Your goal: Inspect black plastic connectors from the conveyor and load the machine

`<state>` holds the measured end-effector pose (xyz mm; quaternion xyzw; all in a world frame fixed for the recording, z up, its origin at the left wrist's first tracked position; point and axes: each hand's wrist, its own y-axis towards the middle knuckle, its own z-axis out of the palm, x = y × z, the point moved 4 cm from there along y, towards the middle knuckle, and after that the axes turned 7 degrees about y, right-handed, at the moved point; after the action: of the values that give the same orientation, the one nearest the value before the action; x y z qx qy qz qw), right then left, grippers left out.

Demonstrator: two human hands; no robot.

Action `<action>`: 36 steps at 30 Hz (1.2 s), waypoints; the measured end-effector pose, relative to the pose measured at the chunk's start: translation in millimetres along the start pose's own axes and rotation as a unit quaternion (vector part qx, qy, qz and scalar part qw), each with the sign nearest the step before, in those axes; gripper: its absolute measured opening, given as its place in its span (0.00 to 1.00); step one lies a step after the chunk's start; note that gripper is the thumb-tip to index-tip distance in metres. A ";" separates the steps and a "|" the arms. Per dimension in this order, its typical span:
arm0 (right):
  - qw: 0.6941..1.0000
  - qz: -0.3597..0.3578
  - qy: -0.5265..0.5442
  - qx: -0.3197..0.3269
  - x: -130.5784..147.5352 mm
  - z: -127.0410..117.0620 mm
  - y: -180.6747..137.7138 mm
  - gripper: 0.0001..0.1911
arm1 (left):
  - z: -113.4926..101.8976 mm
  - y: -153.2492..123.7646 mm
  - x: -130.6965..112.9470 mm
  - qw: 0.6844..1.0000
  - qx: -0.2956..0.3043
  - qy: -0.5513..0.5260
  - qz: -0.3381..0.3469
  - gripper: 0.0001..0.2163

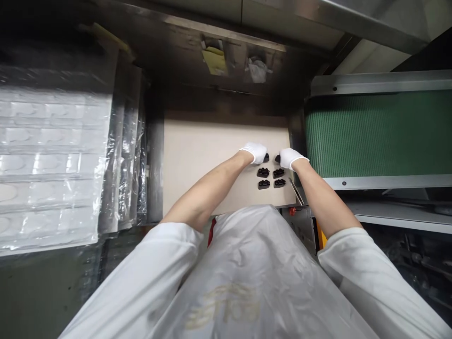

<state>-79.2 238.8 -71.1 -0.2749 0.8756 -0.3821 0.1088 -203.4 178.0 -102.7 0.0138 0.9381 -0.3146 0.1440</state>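
Both my hands wear white gloves over a pale board point(201, 141). My left hand point(256, 152) is closed on a small black part point(266, 157), most of it covered by the fingers. Level with it on the right, my right hand point(289, 157) is closed on another black part point(277, 158). Just nearer to me, several like black parts with knobbly tops lie in two short columns; among them are a left one point(263, 173) and a right one point(278, 173). Their exact kind cannot be made out.
Stacked clear plastic trays point(52, 141) in bags stand at the left. A green conveyor belt point(381, 136) runs off to the right, edged by a metal rail point(388, 182). A thin metal tool point(295, 190) lies at the board's near right corner. Dark metal walls enclose the board.
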 end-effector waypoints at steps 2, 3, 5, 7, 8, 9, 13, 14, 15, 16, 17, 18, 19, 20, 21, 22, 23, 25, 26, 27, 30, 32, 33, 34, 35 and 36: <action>1.000 0.001 -0.013 0.018 -1.7 6.1 12.7 0.24 | 7.1 14.7 -8.3 1.000 0.023 0.007 0.008 0.20; 1.000 0.000 -0.016 0.025 -2.6 9.0 17.7 0.25 | 10.2 19.9 -10.9 0.999 0.031 0.008 0.012 0.21; 0.999 -0.002 -0.016 0.035 -4.3 13.8 25.4 0.25 | 14.7 26.3 -12.4 0.999 0.043 0.005 0.016 0.21; 0.999 -0.003 -0.014 0.040 -6.0 17.1 30.5 0.25 | 17.5 29.0 -10.2 0.998 0.054 -0.003 0.018 0.21; 0.999 -0.001 -0.012 0.042 -6.7 18.3 32.2 0.25 | 18.5 29.4 -8.5 0.998 0.059 -0.008 0.018 0.21; 0.999 0.000 -0.011 0.043 -7.3 19.0 33.4 0.25 | 19.4 29.5 -6.8 0.998 0.063 -0.015 0.017 0.21; 0.999 0.006 0.010 0.040 -6.8 18.5 33.0 0.26 | 22.5 30.4 -1.4 0.997 0.061 -0.050 0.010 0.18; 0.999 0.009 0.020 0.037 -6.2 17.1 31.1 0.25 | 22.6 30.9 0.0 0.996 0.057 -0.063 0.007 0.16; 0.999 0.013 0.033 0.031 -5.7 15.0 28.1 0.23 | 22.4 31.1 2.1 0.996 0.051 -0.078 0.004 0.15; 0.998 0.016 0.049 0.020 -5.1 12.3 23.5 0.22 | 21.7 30.7 5.0 0.994 0.043 -0.095 0.000 0.14; 0.998 0.018 0.067 0.004 -4.7 9.2 16.8 0.19 | 20.9 29.1 9.2 0.993 0.032 -0.117 -0.004 0.13; 0.996 0.018 0.087 -0.019 -4.5 6.3 7.8 0.17 | 20.3 25.8 14.7 0.990 0.017 -0.142 -0.009 0.12; 0.994 0.014 0.102 -0.044 -4.2 4.4 -3.9 0.15 | 20.5 20.4 21.4 0.985 -0.002 -0.171 -0.016 0.13; 0.988 0.001 0.137 -0.074 -3.9 3.7 -18.3 0.13 | 22.5 12.7 29.2 0.978 -0.025 -0.204 -0.023 0.14; 0.972 -0.027 0.211 -0.103 -3.4 4.9 -35.2 0.12 | 27.1 2.5 37.4 0.969 -0.050 -0.241 -0.032 0.15; 0.934 -0.068 0.326 -0.128 -3.0 7.8 -54.1 0.13 | 34.9 -9.8 45.5 0.957 -0.074 -0.279 -0.042 0.16; 0.863 -0.119 0.470 -0.145 -3.5 12.1 -74.4 0.14 | 46.2 -23.7 52.9 0.942 -0.095 -0.318 -0.053 0.17; 0.628 -0.206 0.735 -0.152 -7.7 24.1 -115.5 0.14 | 77.9 -53.6 63.9 0.908 -0.127 -0.390 -0.083 0.20; 0.512 -0.226 0.816 -0.145 -10.3 31.5 -134.3 0.13 | 96.5 -68.2 67.5 0.889 -0.142 -0.423 -0.102 0.22; 0.431 -0.232 0.861 -0.138 -12.0 38.7 -151.3 0.13 | 115.4 -81.7 69.9 0.869 -0.157 -0.452 -0.124 0.24; 0.337 -0.207 0.913 -0.100 -11.0 53.3 -191.6 0.19 | 163.1 -110.4 71.4 0.807 -0.190 -0.530 -0.175 0.30; 0.316 -0.202 0.925 -0.064 -6.8 56.1 -212.2 0.32 | 181.5 -117.5 68.8 0.775 -0.192 -0.573 -0.184 0.33; 0.307 -0.208 0.928 -0.049 -4.8 56.2 -221.4 0.37 | 186.4 -117.9 67.2 0.764 -0.187 -0.590 -0.185 0.33; 0.296 -0.216 0.930 -0.040 -3.2 56.2 -229.7 0.41 | 188.9 -116.9 65.7 0.754 -0.183 -0.603 -0.184 0.34; 0.286 -0.225 0.931 -0.039 -2.4 56.3 -237.2 0.42 | 189.6 -114.9 64.3 0.747 -0.178 -0.614 -0.182 0.34; 0.281 -0.230 0.931 -0.041 -2.2 57.2 -243.7 0.43 | 189.0 -112.1 63.0 0.742 -0.172 -0.622 -0.180 0.34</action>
<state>42.6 69.5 67.4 0.0727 0.3001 -0.3521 -0.8835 -227.4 -28.3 -198.2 -0.3788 0.6636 -0.1066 0.6363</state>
